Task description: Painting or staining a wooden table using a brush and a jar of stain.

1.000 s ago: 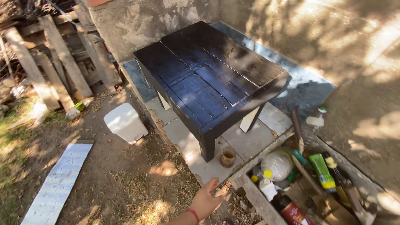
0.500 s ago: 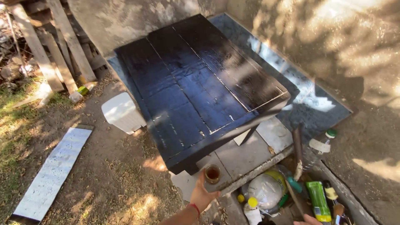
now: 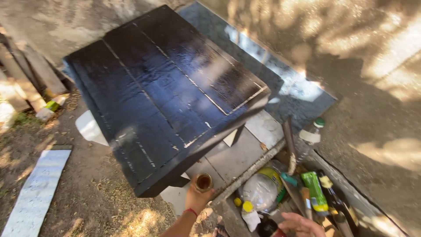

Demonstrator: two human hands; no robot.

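A black, glossy painted wooden table (image 3: 166,92) stands on pale tiles (image 3: 232,158) in front of me. My left hand (image 3: 197,197) grips a small round tin (image 3: 203,182) with brown liquid in it, just below the table's near corner. My right hand (image 3: 300,224) shows at the bottom edge, fingers spread over a pile of bottles and tools, holding nothing that I can see.
A wooden box (image 3: 228,210) holds a clear plastic bag (image 3: 259,193), yellow-capped bottles (image 3: 248,213), a green tube (image 3: 315,191), a dark bottle (image 3: 333,197). A brush handle (image 3: 289,142) leans there. White bucket (image 3: 90,128), pale board (image 3: 37,193) on dirt, planks (image 3: 30,74) left.
The view has closed in on the table. My left hand reached the tin on the tiles and took hold of it. My right hand has come into view over the box.
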